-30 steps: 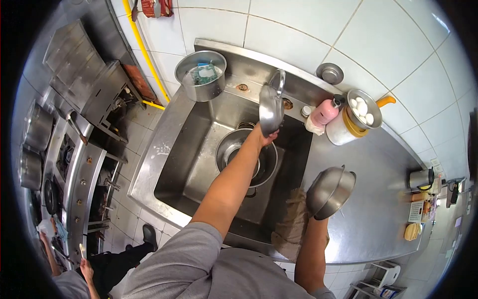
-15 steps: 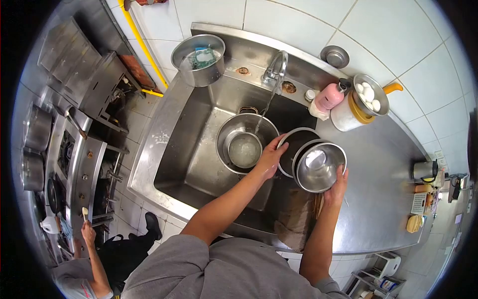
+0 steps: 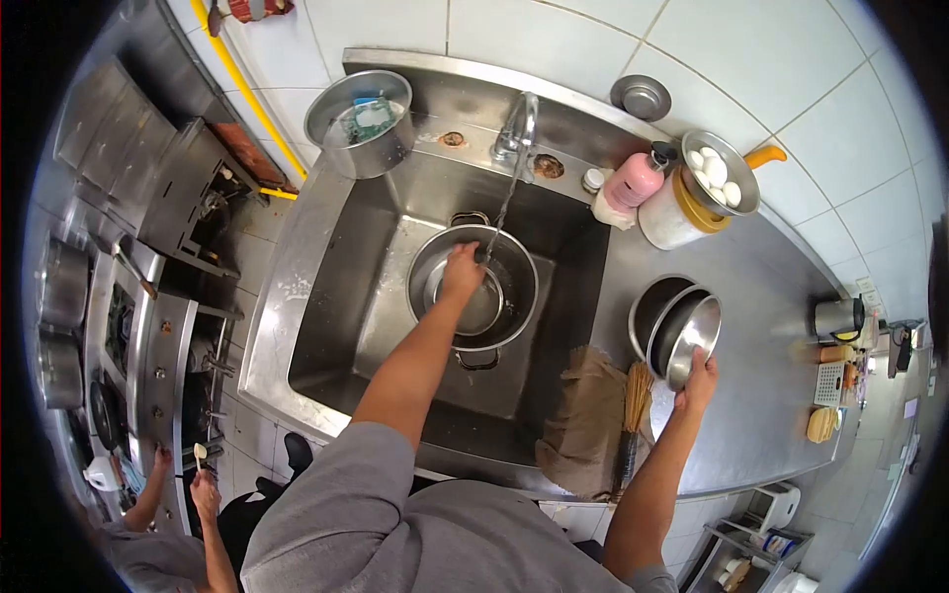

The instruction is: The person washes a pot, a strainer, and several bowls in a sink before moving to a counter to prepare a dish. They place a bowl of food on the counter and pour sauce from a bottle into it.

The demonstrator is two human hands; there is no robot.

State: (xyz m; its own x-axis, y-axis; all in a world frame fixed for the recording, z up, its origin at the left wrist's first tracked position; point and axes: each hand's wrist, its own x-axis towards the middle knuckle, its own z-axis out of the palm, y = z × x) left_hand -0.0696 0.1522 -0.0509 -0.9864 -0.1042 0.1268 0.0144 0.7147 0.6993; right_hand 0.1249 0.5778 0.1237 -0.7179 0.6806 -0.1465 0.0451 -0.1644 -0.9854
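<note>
Head view, everything placed off the sink. Left hand is down inside the sink basin, under the running tap, fingers curled together on the rim of a small bowl that sits inside the big handled pot at basin centre. Water stream from the tap falls right beside that hand.

Right hand is on the counter just right of the sink, fingers clamped on the lower edge of a tilted steel bowl, which leans against a stack of bowls lying on their side (two behind it, as far as I can tell).

At the sink's front right corner: a brown cloth draped over the edge, with a small bundle brush touching its right side. Behind the sink on the right: pink soap bottle, then a pot holding white eggs. A small steel dish sits on the back ledge above. At the sink's back left corner, a steel bucket with a green item inside.

Far left of the sink, a stove range; another person's hands show at the lower left, one holding a light utensil.
</note>
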